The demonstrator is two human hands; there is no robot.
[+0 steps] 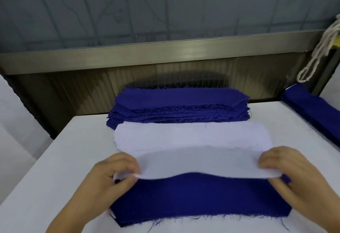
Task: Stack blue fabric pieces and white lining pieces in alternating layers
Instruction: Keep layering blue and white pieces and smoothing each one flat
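A white lining piece point(206, 164) is pinched at its two ends by the left hand point(108, 179) and the right hand point(290, 173), and is held stretched between them just above the blue fabric piece point(200, 199) lying nearest on the white table point(60, 159)

White lining piece point(202, 164) lifted over blue fabric piece point(198, 196); edges frayed.

White worktop point(55, 168) with fabric piles.
Blue stack point(180, 107) at the far edge, white lining pile point(191, 135) before it, blue-topped pile point(202, 199) nearest, another blue stack point(312, 107) at the far right corner.
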